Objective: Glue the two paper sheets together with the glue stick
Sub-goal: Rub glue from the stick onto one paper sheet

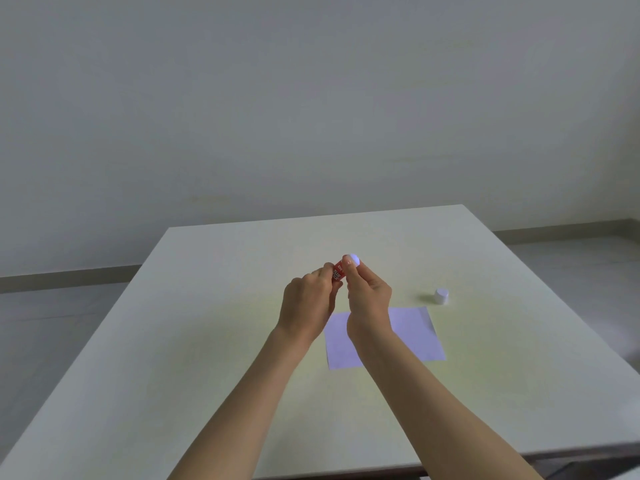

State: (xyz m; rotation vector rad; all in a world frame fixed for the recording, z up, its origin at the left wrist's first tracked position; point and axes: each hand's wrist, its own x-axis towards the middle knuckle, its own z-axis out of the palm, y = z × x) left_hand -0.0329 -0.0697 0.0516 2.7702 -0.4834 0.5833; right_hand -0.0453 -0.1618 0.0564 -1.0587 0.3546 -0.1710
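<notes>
Both forearms reach in, left hand (306, 299) and right hand (369, 292) pinching uncapped glue stick (338, 270); cap (442, 295) right of grip, paper (412, 332) beneath, seemingly unglued.

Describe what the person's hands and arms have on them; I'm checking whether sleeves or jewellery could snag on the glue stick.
Nothing is worn that the view shows. The left hand and right hand are bare, with no gloves, and no rings that can be seen. Both forearms are uncovered down to the bottom edge of the picture: no sleeves, watch or bracelet. Fingernails are too small to judge.
</notes>
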